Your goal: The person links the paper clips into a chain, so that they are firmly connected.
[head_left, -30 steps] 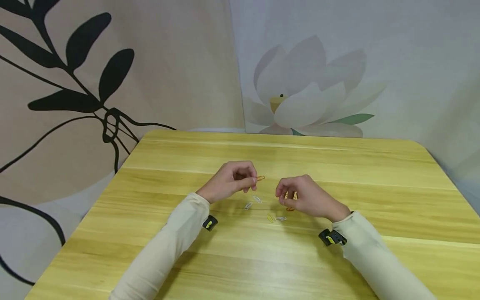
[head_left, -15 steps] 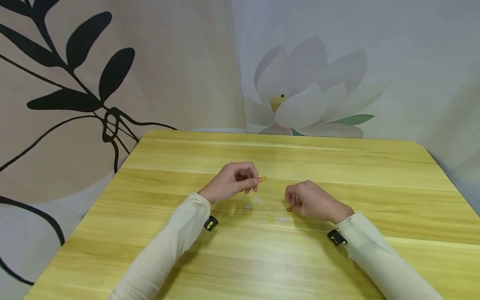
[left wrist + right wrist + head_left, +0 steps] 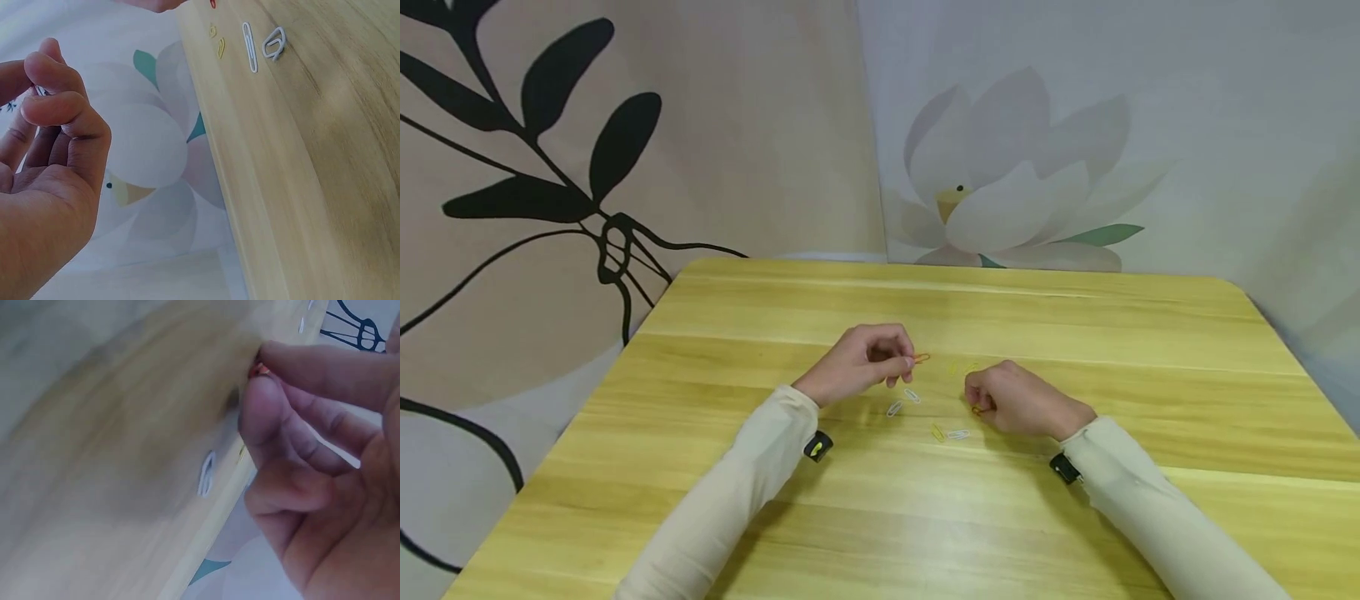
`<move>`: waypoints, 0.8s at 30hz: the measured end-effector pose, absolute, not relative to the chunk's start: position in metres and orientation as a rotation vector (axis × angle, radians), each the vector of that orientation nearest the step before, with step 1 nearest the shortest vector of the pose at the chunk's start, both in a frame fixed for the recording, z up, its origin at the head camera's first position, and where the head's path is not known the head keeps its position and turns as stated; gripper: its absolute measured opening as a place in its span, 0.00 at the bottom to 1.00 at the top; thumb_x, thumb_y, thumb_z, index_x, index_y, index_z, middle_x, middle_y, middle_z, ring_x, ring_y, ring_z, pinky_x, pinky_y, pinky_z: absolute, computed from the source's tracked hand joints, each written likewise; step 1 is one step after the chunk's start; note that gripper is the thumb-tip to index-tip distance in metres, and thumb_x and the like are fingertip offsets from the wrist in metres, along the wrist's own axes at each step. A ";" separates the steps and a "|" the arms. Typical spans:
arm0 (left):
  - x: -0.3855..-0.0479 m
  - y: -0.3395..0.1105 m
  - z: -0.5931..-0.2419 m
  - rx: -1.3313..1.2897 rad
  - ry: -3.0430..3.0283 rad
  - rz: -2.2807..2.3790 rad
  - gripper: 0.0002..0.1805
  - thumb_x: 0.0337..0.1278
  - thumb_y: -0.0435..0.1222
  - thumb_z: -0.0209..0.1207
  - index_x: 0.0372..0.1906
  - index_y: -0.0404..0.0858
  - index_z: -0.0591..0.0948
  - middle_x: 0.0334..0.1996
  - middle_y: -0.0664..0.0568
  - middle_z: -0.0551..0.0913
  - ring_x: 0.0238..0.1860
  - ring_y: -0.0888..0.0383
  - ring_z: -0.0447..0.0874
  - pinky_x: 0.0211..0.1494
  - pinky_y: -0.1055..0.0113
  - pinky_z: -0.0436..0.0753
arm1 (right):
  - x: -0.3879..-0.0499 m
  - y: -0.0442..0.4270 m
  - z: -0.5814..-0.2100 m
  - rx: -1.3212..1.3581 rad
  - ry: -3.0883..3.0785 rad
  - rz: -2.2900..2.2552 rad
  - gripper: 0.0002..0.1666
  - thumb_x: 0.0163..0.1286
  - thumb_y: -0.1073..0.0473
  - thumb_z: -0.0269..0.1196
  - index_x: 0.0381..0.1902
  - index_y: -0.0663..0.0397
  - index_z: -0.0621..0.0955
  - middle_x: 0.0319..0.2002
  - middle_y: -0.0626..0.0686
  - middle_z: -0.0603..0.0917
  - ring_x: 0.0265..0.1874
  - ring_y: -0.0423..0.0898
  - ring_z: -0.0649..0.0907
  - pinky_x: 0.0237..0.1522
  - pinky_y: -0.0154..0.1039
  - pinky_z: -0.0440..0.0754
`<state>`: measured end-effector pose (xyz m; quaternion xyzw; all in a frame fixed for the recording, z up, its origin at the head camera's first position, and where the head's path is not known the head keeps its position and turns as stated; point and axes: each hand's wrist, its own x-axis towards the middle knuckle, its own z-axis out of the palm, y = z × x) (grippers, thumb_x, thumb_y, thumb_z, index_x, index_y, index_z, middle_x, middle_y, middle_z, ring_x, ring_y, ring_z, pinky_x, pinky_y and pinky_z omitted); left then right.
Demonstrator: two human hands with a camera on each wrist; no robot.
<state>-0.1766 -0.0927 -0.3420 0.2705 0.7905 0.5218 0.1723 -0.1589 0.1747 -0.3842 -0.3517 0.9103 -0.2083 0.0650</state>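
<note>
orange paper clip (image 3: 922, 357) juts from left grip (image 3: 867, 358), pinched above table (image 3: 850, 517). second orange clip (image 3: 260, 370) pinched by right grip (image 3: 1026, 402), lower. both arms angle inward. white clips (image 3: 912, 397) and yellow clip (image 3: 937, 432) lie nearby; more yellow clips (image 3: 972, 367) just beyond right grip.

Indoor premises; exact room type not determinable, though the appearance is consistent with a recording set-up. Evidence: a wood-grain surface (image 3: 880, 533) with rounded far corners, placed before pale wall coverings (image 3: 760, 125) printed with a dark leafy branch (image 3: 567, 79) and a large lotus (image 3: 1007, 208); a small black device (image 3: 818, 447) at each wrist.
</note>
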 end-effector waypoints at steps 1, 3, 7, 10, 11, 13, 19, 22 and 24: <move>-0.176 -0.093 -0.342 0.764 2.246 1.481 0.04 0.70 0.31 0.56 0.38 0.35 0.80 0.34 0.38 0.87 0.33 0.33 0.79 0.31 0.70 0.75 | -0.159 0.174 -0.383 -1.046 2.741 -0.625 0.10 0.59 0.73 0.68 0.31 0.53 0.81 0.22 0.46 0.79 0.22 0.34 0.72 0.29 0.28 0.74; -0.176 -0.093 -0.343 0.760 2.250 1.484 0.04 0.69 0.30 0.56 0.38 0.35 0.80 0.33 0.40 0.87 0.33 0.34 0.79 0.31 0.69 0.76 | -0.159 0.172 -0.382 -1.011 2.732 -0.616 0.10 0.59 0.73 0.67 0.30 0.54 0.81 0.22 0.47 0.79 0.22 0.34 0.72 0.29 0.28 0.74; -0.175 -0.093 -0.344 0.756 2.243 1.474 0.03 0.69 0.31 0.56 0.38 0.35 0.80 0.35 0.38 0.87 0.34 0.33 0.80 0.33 0.67 0.78 | -0.158 0.169 -0.381 -0.952 2.738 -0.610 0.11 0.58 0.74 0.68 0.28 0.55 0.79 0.23 0.47 0.79 0.24 0.36 0.73 0.29 0.29 0.74; -0.175 -0.094 -0.345 0.757 2.243 1.458 0.04 0.70 0.31 0.56 0.39 0.35 0.79 0.37 0.34 0.86 0.35 0.31 0.79 0.35 0.62 0.81 | -0.159 0.166 -0.381 -0.936 2.731 -0.609 0.13 0.56 0.76 0.67 0.26 0.54 0.78 0.22 0.47 0.78 0.24 0.37 0.72 0.28 0.29 0.72; -0.174 -0.095 -0.345 0.757 2.248 1.455 0.03 0.70 0.31 0.56 0.39 0.35 0.80 0.38 0.33 0.86 0.36 0.30 0.79 0.36 0.60 0.81 | -0.159 0.165 -0.381 -0.928 2.730 -0.612 0.13 0.56 0.76 0.67 0.25 0.54 0.78 0.22 0.47 0.77 0.24 0.37 0.71 0.28 0.29 0.72; -0.174 -0.096 -0.344 0.756 2.255 1.454 0.04 0.70 0.31 0.56 0.39 0.35 0.80 0.37 0.33 0.86 0.36 0.30 0.79 0.38 0.55 0.83 | -0.159 0.164 -0.382 -0.919 2.721 -0.621 0.13 0.56 0.77 0.66 0.25 0.54 0.79 0.22 0.47 0.77 0.24 0.37 0.71 0.28 0.29 0.72; -0.174 -0.096 -0.344 0.771 2.252 1.458 0.04 0.70 0.30 0.56 0.40 0.32 0.80 0.38 0.32 0.86 0.36 0.30 0.79 0.38 0.53 0.84 | -0.158 0.164 -0.382 -0.885 2.701 -0.632 0.12 0.57 0.78 0.64 0.27 0.56 0.81 0.24 0.47 0.80 0.24 0.37 0.73 0.28 0.28 0.74; -0.174 -0.095 -0.345 0.784 2.248 1.457 0.05 0.70 0.30 0.56 0.40 0.32 0.79 0.38 0.32 0.86 0.36 0.29 0.79 0.38 0.53 0.84 | -0.158 0.166 -0.381 -0.857 2.691 -0.637 0.12 0.57 0.78 0.63 0.28 0.56 0.82 0.25 0.47 0.82 0.24 0.37 0.74 0.29 0.28 0.75; -0.174 -0.094 -0.345 0.784 2.249 1.455 0.04 0.70 0.31 0.57 0.40 0.33 0.80 0.37 0.32 0.86 0.35 0.30 0.79 0.38 0.53 0.83 | -0.158 0.167 -0.381 -0.854 2.692 -0.630 0.12 0.58 0.78 0.63 0.30 0.56 0.82 0.25 0.47 0.81 0.24 0.37 0.74 0.29 0.29 0.75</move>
